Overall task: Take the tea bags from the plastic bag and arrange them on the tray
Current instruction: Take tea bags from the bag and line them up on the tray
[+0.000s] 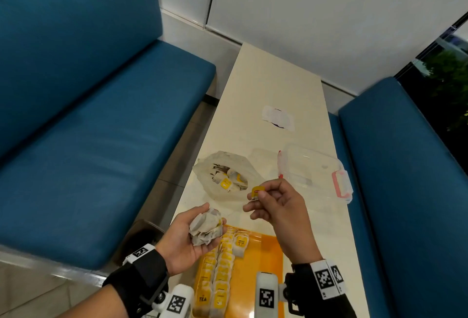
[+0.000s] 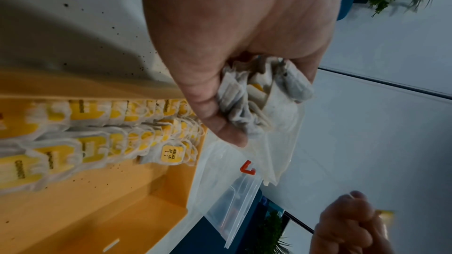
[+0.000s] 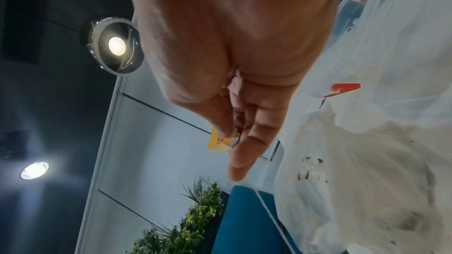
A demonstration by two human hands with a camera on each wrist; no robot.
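Narrow cream table (image 1: 266,84) squeezed between two blue benches, far half sitting bare.

Left hand (image 1: 192,236) is cupping a wad of tea bags (image 1: 206,226) over the orange tray's (image 1: 268,262) far edge, two rows already lying there. Right hand (image 1: 276,206) is pinching one bag (image 1: 257,191) by its tag beside the plastic bag (image 1: 225,173); one clear box (image 1: 316,173) sitting at the table's right edge.
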